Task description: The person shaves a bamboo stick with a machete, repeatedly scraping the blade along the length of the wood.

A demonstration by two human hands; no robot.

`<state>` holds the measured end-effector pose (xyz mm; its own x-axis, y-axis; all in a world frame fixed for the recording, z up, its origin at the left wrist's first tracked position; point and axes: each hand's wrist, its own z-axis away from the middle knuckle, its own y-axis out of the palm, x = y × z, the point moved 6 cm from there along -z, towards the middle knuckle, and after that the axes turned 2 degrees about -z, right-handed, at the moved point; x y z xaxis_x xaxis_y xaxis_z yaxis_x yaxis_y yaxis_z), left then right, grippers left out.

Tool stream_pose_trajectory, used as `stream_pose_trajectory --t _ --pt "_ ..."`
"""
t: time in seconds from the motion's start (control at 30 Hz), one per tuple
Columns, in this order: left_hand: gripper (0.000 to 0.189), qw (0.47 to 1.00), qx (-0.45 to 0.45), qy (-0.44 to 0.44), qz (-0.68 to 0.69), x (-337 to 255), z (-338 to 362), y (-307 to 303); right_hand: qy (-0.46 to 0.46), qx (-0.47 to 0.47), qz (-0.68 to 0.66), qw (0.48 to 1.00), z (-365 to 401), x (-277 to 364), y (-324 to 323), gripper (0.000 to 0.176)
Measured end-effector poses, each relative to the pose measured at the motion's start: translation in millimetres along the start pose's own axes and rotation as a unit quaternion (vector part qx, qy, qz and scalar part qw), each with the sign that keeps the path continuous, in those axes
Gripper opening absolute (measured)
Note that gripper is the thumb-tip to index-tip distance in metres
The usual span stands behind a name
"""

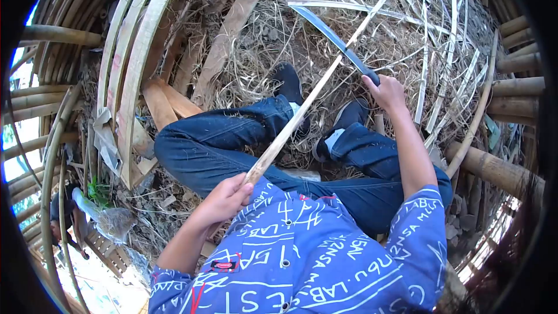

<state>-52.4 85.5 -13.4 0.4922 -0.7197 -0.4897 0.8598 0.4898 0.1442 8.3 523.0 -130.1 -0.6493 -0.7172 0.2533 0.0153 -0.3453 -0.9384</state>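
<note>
A long pale strip of wood or bamboo (302,110) runs diagonally from my lap up to the right. Its lower end is in my left hand (229,199), with the fingers closed round it in front of my shirt. My right hand (386,92) is wrapped round the dark handle of a long curved knife (325,30). The blade points up and to the left and crosses the strip above its middle, seemingly touching it. The strip's far end extends past the blade.
Shavings (256,52) cover the ground around my shoes. Wooden boards (139,52) lean at the left, and thin split strips (450,58) lie at the right. A thick bamboo pole (500,171) is beside my right knee. Another person (72,215) is at the lower left, beyond bamboo rails.
</note>
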Motion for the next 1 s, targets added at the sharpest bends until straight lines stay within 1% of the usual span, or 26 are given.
stream_pose_trajectory --t 0.03,0.07,0.13,0.17,0.2,0.27,0.3,0.33,0.37,0.4,0.43,0.47,0.53,0.6,0.63,0.67,0.73,0.8,0.87,0.93,0.97,1.0 --pt "0.014 0.999 0.016 -0.031 0.037 2.6 3.6 -4.5 -0.022 0.015 -0.004 1.000 9.6 13.1 -8.4 0.068" --pt "0.014 0.999 0.020 -0.031 0.038 1.7 3.6 -6.1 -0.044 0.030 -0.006 0.999 18.3 24.2 -13.8 0.067" --pt "0.013 0.997 -0.002 -0.059 0.048 5.9 5.3 -9.6 -0.133 0.036 0.053 0.989 41.0 44.7 -10.6 0.066" --pt "0.013 0.998 0.011 -0.041 0.052 7.2 3.8 -8.2 -0.174 0.081 0.042 0.981 48.2 52.7 -7.1 0.066" --pt "0.013 0.998 0.010 -0.042 0.048 8.2 6.1 -8.6 -0.172 0.079 0.038 0.981 41.7 44.8 -3.2 0.066" --pt "0.013 0.999 0.016 -0.027 0.022 12.5 15.1 -4.0 -0.154 0.028 0.040 0.987 27.4 10.1 -0.5 0.067" --pt "0.013 0.999 0.015 -0.023 0.019 11.8 11.1 -4.1 -0.053 0.023 0.017 0.998 15.4 -4.8 -12.4 0.068" --pt "0.012 1.000 0.012 -0.006 0.004 11.5 5.6 -3.2 0.012 0.029 0.069 0.997 -1.9 -23.3 -11.1 0.068" --pt "0.012 1.000 0.007 0.006 -0.005 14.7 4.4 0.2 -0.002 0.008 0.045 0.999 -3.6 -24.3 -3.5 0.068" --pt "0.011 0.999 0.002 0.028 -0.017 10.1 -0.4 0.0 -0.017 -0.023 0.024 0.999 -9.1 -18.1 -10.1 0.068" --pt "0.011 0.998 0.001 -0.038 0.040 5.5 0.9 -0.9 -0.028 -0.009 0.017 0.999 -6.5 -0.4 -19.5 0.067" --pt "0.011 0.999 0.006 -0.036 0.038 1.9 1.1 -2.7 -0.031 0.010 0.012 0.999 4.4 16.5 -25.1 0.067" --pt "0.011 0.996 0.033 -0.043 0.073 1.6 1.2 -6.5 -0.136 -0.013 0.042 0.990 25.8 36.8 -21.7 0.064" --pt "0.012 0.996 0.023 -0.061 0.057 2.8 4.1 -6.3 -0.254 0.057 0.046 0.964 51.8 62.3 -14.7 0.065" --pt "0.012 0.997 0.016 -0.062 0.039 2.1 6.3 -4.7 -0.287 0.088 0.068 0.951 59.3 68.0 -8.5 0.067" --pt "0.012 0.998 0.011 -0.062 0.019 2.6 8.5 -4.3 -0.285 0.087 0.064 0.952 52.2 58.8 -4.5 0.067" --pt "0.012 0.997 0.019 -0.075 0.030 11.3 13.7 -1.1 -0.178 0.019 0.028 0.984 22.0 6.7 -7.3 0.068" --pt "0.011 1.000 0.022 0.018 -0.001 3.5 16.7 4.0 0.018 0.011 0.056 0.998 -7.8 -27.8 -14.7 0.067" --pt "0.011 1.000 0.008 0.004 0.023 3.4 19.0 1.1 0.003 -0.007 0.055 0.998 -19.2 -17.1 -19.9 0.066" --pt "0.010 0.998 0.009 -0.037 0.057 2.5 13.4 -0.7 -0.018 0.003 0.004 1.000 1.8 9.3 -29.3 0.067" --pt "0.010 0.996 0.017 -0.034 0.080 8.5 12.0 -5.9 -0.052 -0.005 0.033 0.998 12.6 20.1 -31.0 0.066" --pt "0.010 0.996 0.020 -0.036 0.081 9.2 12.5 -6.8 -0.101 0.024 0.037 0.994 21.8 27.3 -25.1 0.065"
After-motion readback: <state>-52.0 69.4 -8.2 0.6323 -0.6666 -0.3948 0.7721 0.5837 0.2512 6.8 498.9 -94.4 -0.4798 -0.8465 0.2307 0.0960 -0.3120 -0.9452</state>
